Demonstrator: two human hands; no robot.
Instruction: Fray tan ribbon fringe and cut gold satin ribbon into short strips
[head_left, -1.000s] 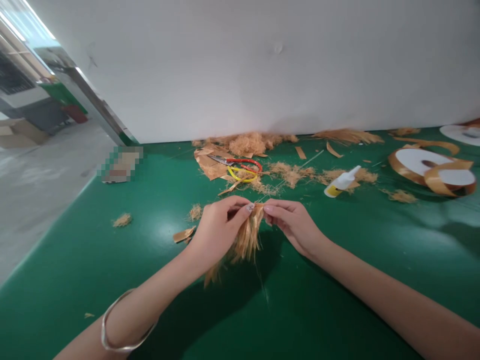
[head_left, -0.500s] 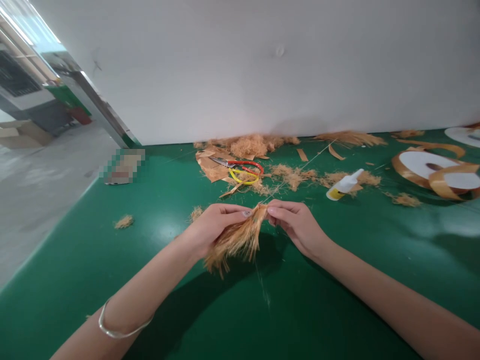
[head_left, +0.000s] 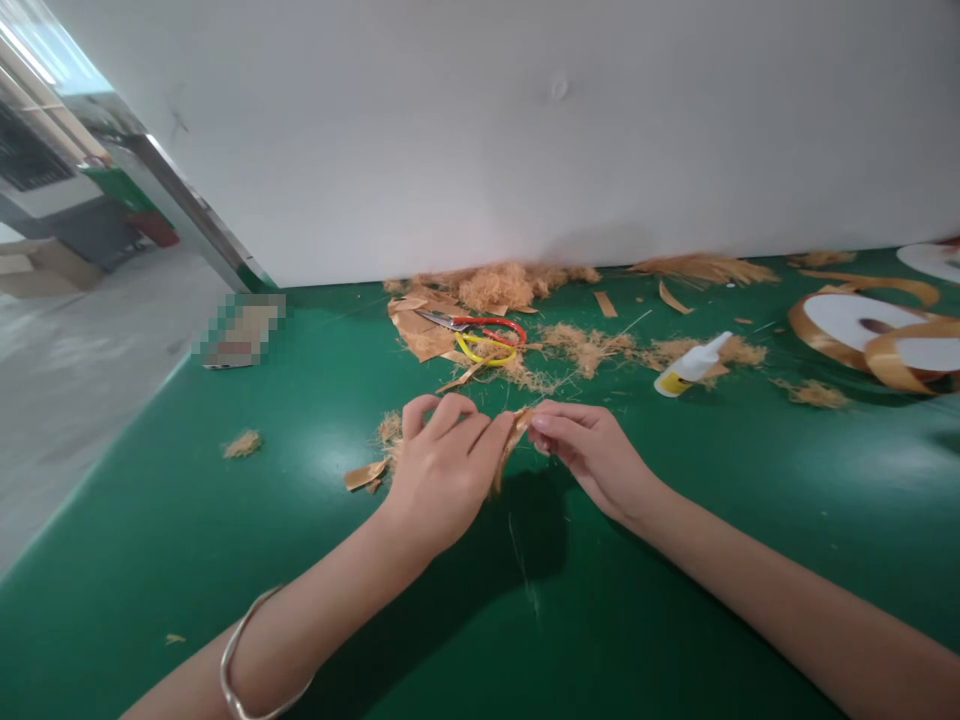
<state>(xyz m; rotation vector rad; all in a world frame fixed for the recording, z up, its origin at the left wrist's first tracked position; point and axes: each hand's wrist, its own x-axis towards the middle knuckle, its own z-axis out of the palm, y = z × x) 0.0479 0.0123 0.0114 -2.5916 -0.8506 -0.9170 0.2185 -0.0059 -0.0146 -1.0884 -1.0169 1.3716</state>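
A golden-brown fringed ribbon (head_left: 514, 432) is held between my two hands above the green table, its frayed strands mostly hidden behind my left hand. My left hand (head_left: 448, 462) lies back up over it, fingers closed around the strands and fingertips close to the right hand. With thumb and fingers pressed together, my right hand (head_left: 589, 445) pinches the ribbon's upper end. Just beyond the hands rest scissors (head_left: 491, 338) with one red and one yellow handle, on ribbon scraps and loose fibres.
A white glue bottle (head_left: 691, 366) with a yellow label lies tilted at the right. Farther right are ribbon rolls (head_left: 855, 325). Fibre piles (head_left: 502, 287) line the wall (head_left: 525, 140). A blurred-out object (head_left: 244, 330) sits near the left edge of the green table (head_left: 300, 420).
My left hand has turned over from beneath the fringe to on top of it, covering most strands. The ribbon scrap left of it is now exposed. My right hand stays nearly in place.
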